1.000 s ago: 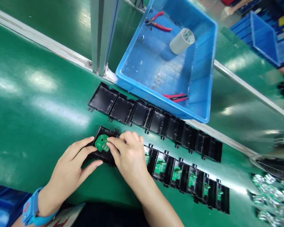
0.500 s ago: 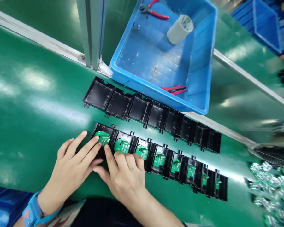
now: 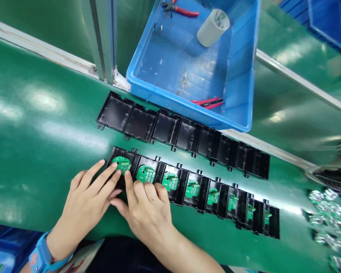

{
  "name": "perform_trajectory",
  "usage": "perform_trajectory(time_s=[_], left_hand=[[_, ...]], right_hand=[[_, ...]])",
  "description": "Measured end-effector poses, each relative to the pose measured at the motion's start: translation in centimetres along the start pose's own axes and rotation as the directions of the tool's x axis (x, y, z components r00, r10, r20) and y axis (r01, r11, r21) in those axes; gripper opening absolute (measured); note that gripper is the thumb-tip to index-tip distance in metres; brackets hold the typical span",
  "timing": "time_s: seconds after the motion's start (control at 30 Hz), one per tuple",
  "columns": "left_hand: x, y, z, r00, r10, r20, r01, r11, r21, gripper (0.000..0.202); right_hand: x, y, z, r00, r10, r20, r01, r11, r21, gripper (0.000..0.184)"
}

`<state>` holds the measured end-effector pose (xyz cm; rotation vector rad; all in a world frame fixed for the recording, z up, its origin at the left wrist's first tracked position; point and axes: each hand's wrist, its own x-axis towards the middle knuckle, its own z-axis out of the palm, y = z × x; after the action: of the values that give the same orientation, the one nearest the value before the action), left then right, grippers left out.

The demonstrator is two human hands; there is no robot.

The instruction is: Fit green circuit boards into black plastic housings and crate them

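Observation:
A green circuit board (image 3: 122,163) lies in the leftmost black plastic case (image 3: 132,156) of the nearer row. My left hand (image 3: 83,199) has its fingers spread, with fingertips on the board's left and lower edge. The index finger of my right hand (image 3: 149,206) is stretched out to the board's lower right edge. The other fingers of that hand are curled over the front of the neighbouring cases, and its thumb points left. Neither hand grips anything. Further right, each case of this row holds a similar board, such as the second board (image 3: 146,173).
Behind runs a second row of bare black cases (image 3: 115,112). Beyond it stands a blue bin (image 3: 187,100) with red-handled pliers (image 3: 184,12), a red tool (image 3: 208,102) and a white roll (image 3: 213,28). A metal post (image 3: 102,41) rises left of it. Shiny parts (image 3: 329,216) lie far right.
The view has shifted slightly, moving the bin a little up and left in the picture. Both hands keep nearly the same pose at the leftmost board.

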<state>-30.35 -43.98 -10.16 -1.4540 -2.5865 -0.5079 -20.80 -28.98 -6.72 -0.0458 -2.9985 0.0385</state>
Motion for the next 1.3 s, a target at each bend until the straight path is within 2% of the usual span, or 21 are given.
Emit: perform_trajectory(time_s=[0.6, 1.3], left_hand=[[0.26, 0.39, -0.47, 0.999, -0.016, 0.032, 0.016, 1.000, -0.016, 0.035], [-0.31, 0.08, 0.14, 0.999, 0.021, 0.030, -0.021, 1.000, 0.001, 0.035]], right_hand=[[0.17, -0.10, -0.25, 0.999, -0.021, 0.045, 0.021, 1.000, 0.003, 0.059], [0.11, -0.05, 0.23, 1.000, -0.028, -0.008, 0.028, 1.000, -0.009, 0.057]])
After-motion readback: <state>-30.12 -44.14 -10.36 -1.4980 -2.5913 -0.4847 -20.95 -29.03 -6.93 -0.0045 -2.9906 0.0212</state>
